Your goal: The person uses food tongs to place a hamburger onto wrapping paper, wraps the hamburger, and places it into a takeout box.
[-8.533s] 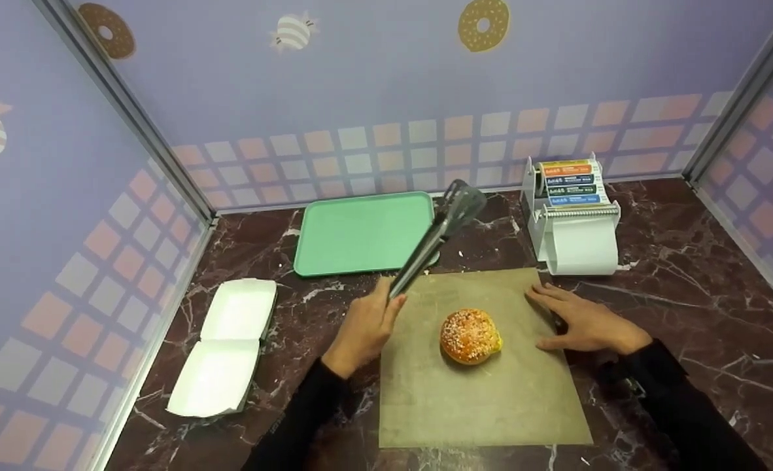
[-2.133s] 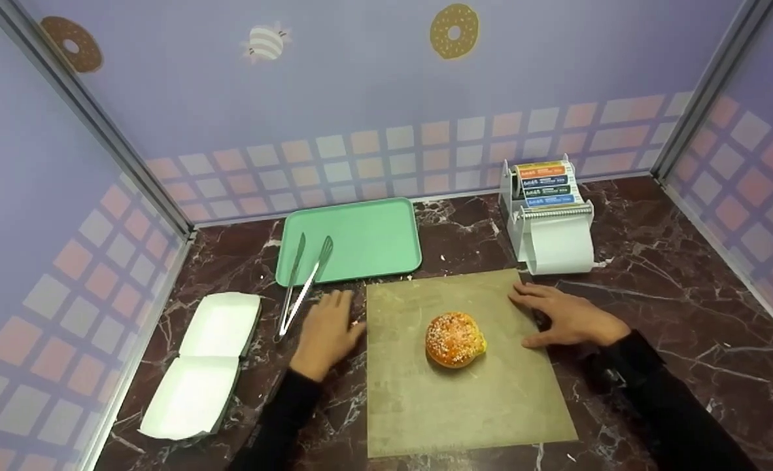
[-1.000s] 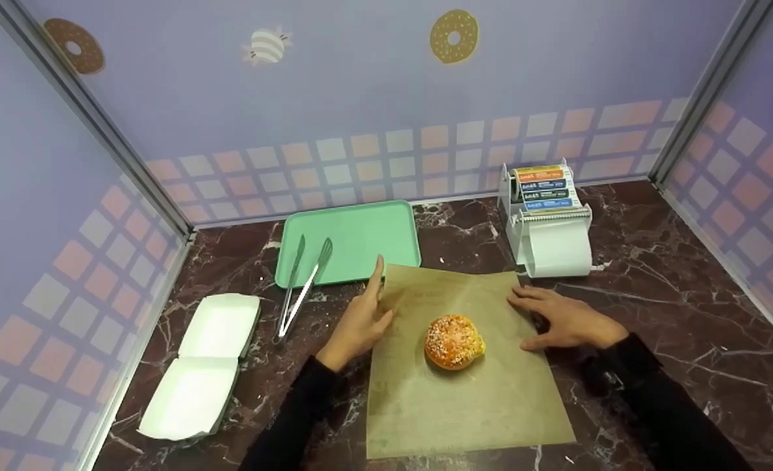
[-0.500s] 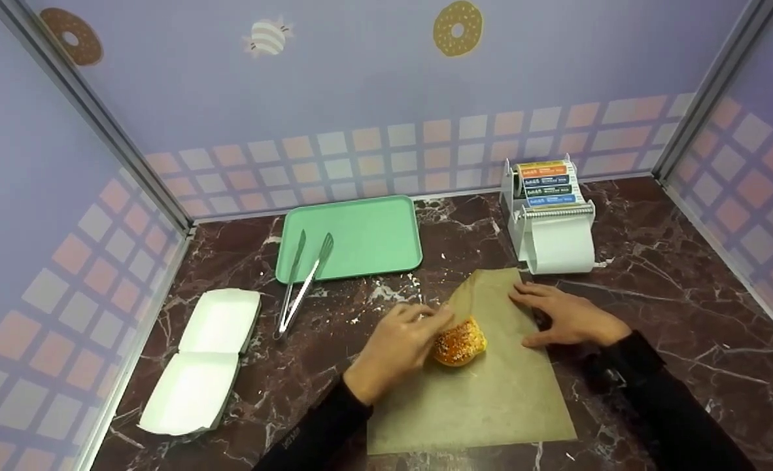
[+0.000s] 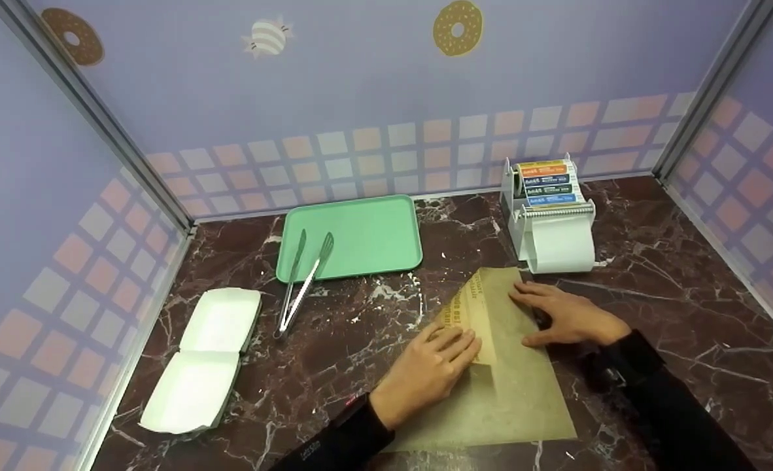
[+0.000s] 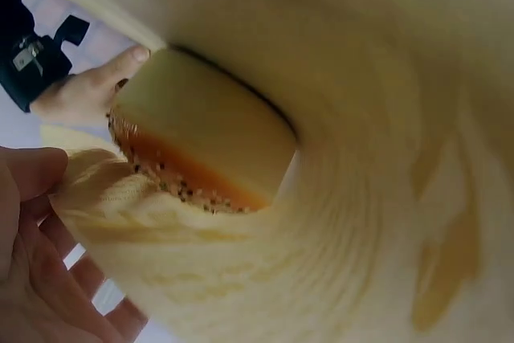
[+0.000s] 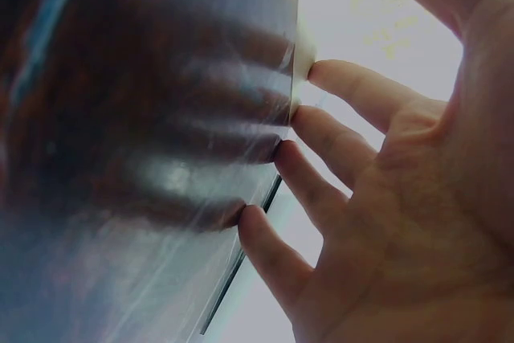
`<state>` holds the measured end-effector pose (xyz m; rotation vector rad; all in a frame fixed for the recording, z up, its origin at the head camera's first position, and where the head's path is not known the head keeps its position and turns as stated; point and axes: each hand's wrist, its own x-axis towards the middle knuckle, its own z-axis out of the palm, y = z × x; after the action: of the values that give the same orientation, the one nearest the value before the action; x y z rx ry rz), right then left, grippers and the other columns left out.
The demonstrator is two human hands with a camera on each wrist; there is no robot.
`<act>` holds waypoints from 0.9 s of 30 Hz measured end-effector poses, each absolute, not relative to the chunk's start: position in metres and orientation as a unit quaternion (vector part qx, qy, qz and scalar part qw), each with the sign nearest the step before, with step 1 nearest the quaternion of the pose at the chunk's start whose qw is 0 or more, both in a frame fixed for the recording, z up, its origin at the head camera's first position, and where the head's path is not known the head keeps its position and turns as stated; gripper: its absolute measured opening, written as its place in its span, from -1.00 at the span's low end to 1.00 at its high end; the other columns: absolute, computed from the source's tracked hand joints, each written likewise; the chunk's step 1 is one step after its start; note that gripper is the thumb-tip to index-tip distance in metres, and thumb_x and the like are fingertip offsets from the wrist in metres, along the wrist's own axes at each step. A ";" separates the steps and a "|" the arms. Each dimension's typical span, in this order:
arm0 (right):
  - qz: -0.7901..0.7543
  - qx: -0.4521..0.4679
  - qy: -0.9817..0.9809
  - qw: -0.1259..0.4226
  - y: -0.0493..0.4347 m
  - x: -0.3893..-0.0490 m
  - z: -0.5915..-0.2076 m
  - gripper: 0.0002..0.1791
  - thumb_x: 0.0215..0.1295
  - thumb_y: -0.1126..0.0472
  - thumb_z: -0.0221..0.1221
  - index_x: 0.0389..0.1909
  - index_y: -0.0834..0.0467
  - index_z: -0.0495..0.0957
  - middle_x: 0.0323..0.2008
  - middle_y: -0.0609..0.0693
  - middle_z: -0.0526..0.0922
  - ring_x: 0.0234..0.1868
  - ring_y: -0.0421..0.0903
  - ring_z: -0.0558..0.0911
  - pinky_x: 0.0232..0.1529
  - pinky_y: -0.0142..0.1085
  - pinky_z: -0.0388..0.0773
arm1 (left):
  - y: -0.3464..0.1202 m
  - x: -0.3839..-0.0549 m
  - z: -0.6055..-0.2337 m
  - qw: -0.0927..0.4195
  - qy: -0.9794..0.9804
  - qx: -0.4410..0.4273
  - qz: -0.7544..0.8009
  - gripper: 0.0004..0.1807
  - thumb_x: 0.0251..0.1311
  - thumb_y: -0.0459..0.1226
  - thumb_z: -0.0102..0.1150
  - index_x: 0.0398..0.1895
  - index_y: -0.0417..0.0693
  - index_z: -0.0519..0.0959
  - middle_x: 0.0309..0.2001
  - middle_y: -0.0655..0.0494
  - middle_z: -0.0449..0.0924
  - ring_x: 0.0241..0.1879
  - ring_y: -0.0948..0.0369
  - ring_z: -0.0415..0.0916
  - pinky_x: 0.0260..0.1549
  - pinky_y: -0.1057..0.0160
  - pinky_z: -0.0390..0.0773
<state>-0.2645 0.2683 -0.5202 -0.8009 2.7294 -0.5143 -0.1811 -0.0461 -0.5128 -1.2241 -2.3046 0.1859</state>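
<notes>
A sheet of brown greaseproof paper (image 5: 524, 405) lies on the counter, its left side folded rightward with printed lettering showing. My left hand (image 5: 426, 369) rests on that fold, fingers fairly straight and pointing up and right. The fold hides the sesame-topped burger (image 6: 201, 130) from the head view. In the left wrist view it sits inside the paper, on its side in that tilted picture. My right hand (image 5: 569, 317) is at the sheet's right edge, fingers spread and fingertips (image 7: 257, 222) touching down on the surface.
Metal tongs (image 5: 308, 281) lie partly on a green tray (image 5: 380, 242) at the back. An opened white clamshell box (image 5: 193, 386) stands at the left. A label dispenser with a white roll (image 5: 562, 245) stands at the back right. Crumbs dot the dark marbled counter (image 5: 334, 366).
Earlier my left hand held the tongs; they now lie on the tray's edge. Since then it has carried the paper's left side rightward over the burger. My right hand has stayed put.
</notes>
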 end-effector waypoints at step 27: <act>-0.269 -0.342 0.884 0.171 0.300 -0.253 -0.519 0.20 -0.10 -0.07 0.57 0.56 0.21 0.19 0.59 0.30 0.01 0.53 0.42 0.04 0.40 0.40 0.11 | -0.060 -0.189 -0.519 0.192 -0.866 -0.455 0.072 -0.41 0.53 0.15 -0.12 0.45 0.09 0.43 0.44 0.13 0.40 0.41 0.16 0.38 0.40 0.12 0.37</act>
<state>-0.2528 0.2999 -0.5192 -0.9714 2.5108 -0.7651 -0.1888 -0.0604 -0.5186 -1.2774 -2.4318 0.2012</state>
